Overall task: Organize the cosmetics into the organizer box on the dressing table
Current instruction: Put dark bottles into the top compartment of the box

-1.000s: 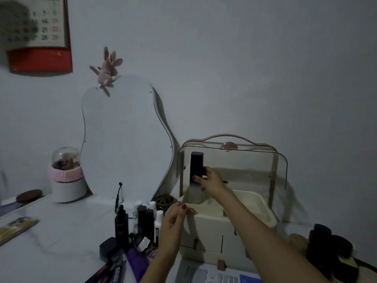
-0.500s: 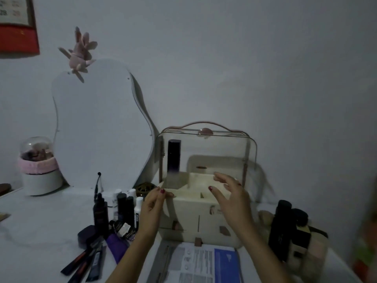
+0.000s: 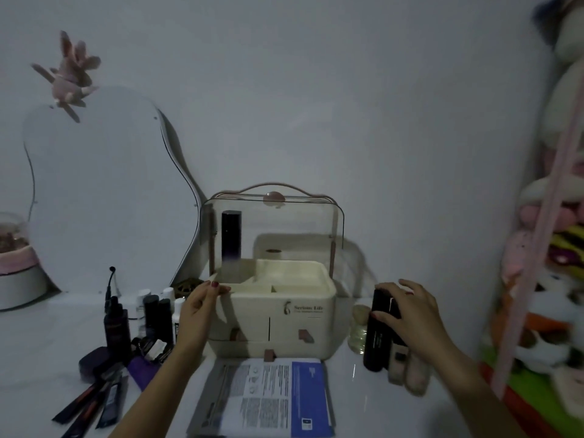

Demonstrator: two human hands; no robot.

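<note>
Black bottle stands upright, cap up, just right of the organizer box. Right hand wraps it near the top. Left hand pinches the box's left front rim.

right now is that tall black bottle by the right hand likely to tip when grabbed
Probably: the black bottle is tall and slim, so a push near its cap could topple it. It looks smooth, maybe slippery. The right hand is at its top, with other containers crowded beside it.
</note>
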